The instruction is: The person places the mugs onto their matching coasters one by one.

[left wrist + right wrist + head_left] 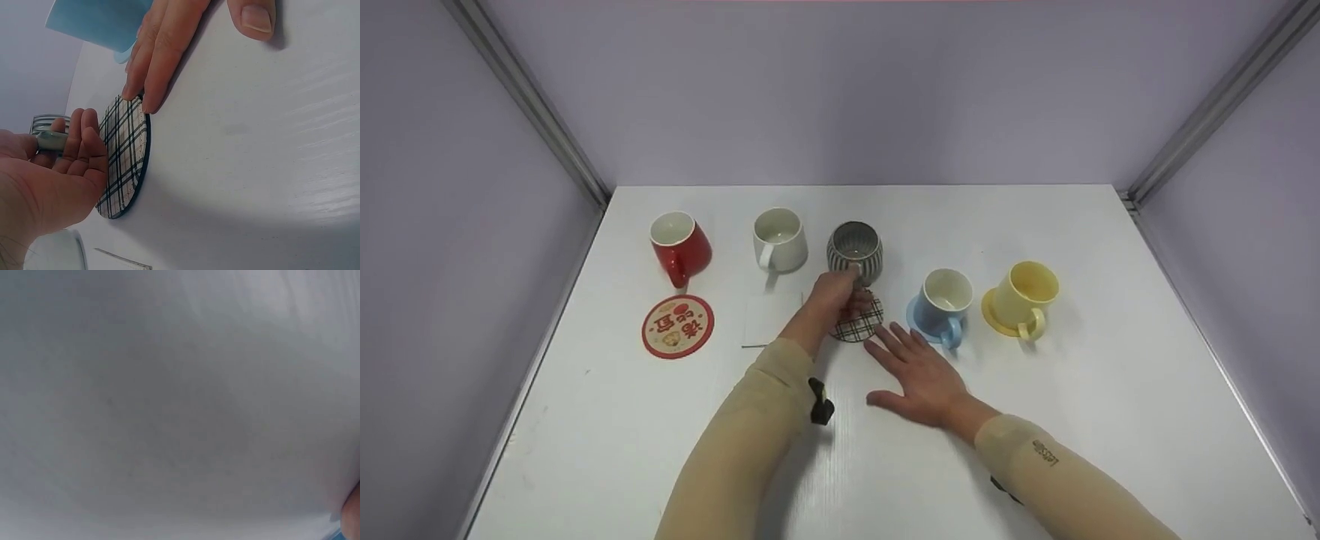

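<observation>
In the head view, my left hand [834, 296] reaches over a round plaid coaster [861, 328] to a grey striped mug [855, 244]. Its thumb and fingers pinch the mug's handle [50, 140], as the left wrist view shows. The mug stands upright behind the coaster. My right hand [922, 384] lies flat with fingers spread, its fingertips at the coaster's near right edge. Up close, those fingertips appear to touch the coaster's rim. Only a bit of one finger [352, 517] shows in the right wrist view.
Left of the striped mug stand a white mug [786, 253] and a red mug [694, 251]. In front of them lie a white square coaster [765, 319] and a red-rimmed coaster [678, 326]. Rightward, a blue mug [941, 315] and a yellow mug [1024, 300] sit on matching coasters.
</observation>
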The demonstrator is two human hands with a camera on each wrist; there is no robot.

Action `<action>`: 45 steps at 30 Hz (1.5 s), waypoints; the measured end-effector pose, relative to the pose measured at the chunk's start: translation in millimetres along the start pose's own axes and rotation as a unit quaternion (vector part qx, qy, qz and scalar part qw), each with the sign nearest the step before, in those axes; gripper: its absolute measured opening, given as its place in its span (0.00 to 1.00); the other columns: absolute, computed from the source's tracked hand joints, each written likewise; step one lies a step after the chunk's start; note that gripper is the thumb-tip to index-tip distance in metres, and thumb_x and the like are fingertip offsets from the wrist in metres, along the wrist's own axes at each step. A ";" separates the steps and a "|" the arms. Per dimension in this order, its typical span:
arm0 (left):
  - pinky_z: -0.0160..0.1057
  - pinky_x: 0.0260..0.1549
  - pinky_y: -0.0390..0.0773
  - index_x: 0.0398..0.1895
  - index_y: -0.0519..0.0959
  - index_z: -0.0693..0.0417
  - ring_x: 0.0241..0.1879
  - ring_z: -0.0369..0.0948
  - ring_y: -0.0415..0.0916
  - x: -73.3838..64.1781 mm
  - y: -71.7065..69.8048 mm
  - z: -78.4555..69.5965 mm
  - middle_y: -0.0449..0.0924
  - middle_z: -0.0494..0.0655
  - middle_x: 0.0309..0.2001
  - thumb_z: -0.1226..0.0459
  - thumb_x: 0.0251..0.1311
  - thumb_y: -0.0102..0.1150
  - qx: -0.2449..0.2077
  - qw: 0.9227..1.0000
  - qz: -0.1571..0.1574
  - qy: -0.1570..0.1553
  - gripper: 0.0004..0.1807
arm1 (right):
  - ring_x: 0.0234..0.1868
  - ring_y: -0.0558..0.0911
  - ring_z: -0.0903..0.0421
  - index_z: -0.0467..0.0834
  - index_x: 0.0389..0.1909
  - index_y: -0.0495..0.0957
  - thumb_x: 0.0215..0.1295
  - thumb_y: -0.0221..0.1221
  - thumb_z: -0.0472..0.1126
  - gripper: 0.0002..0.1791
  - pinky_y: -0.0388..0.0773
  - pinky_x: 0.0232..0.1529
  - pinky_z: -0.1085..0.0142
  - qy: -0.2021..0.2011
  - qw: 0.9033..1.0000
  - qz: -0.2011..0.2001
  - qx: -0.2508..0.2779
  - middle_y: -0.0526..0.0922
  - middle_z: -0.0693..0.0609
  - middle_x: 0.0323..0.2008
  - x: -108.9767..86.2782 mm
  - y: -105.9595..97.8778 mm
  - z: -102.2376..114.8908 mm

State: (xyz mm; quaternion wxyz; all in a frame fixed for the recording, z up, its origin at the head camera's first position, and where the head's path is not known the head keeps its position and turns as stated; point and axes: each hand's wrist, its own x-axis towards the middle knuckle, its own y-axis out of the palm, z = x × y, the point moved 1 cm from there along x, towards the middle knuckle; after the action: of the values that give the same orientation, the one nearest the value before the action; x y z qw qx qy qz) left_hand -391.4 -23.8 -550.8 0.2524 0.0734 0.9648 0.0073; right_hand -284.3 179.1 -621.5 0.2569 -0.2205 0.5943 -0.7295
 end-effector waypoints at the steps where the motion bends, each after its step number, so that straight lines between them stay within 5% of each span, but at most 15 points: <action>1: 0.46 0.53 0.84 0.63 0.80 0.66 0.53 0.53 0.86 -0.9 0.6 0.5 0.86 0.63 0.54 0.52 0.83 0.43 -0.001 1.000 0.002 0.004 0.28 | 0.86 0.41 0.49 0.56 0.87 0.49 0.74 0.44 0.78 0.49 0.40 0.83 0.52 0.000 1.000 0.000 0.001 0.44 0.53 0.87 -0.3 0.7 0.1; 24: 0.43 0.49 0.85 0.59 0.80 0.69 0.42 0.45 0.86 -2.9 3.3 10.0 0.87 0.59 0.47 0.49 0.85 0.44 -0.014 0.998 -0.030 0.048 0.30 | 0.86 0.42 0.50 0.56 0.87 0.51 0.73 0.44 0.78 0.49 0.43 0.83 0.51 0.005 1.000 -0.006 0.004 0.45 0.54 0.86 -2.2 3.1 3.8; 45: 0.45 0.52 0.85 0.58 0.81 0.67 0.49 0.50 0.87 -11.3 5.6 2.9 0.88 0.58 0.44 0.50 0.85 0.44 -0.014 0.996 -0.041 0.082 0.27 | 0.86 0.40 0.52 0.58 0.87 0.49 0.73 0.40 0.80 0.49 0.40 0.83 0.54 0.013 1.000 0.003 -0.005 0.43 0.56 0.86 1.0 0.9 1.0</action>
State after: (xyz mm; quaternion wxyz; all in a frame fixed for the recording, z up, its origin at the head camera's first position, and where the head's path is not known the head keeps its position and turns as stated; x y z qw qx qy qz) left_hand -379.5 -20.0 -547.5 0.1738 0.0297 0.9842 0.0165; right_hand -284.3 177.6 -622.2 0.2503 -0.2105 0.6017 -0.7287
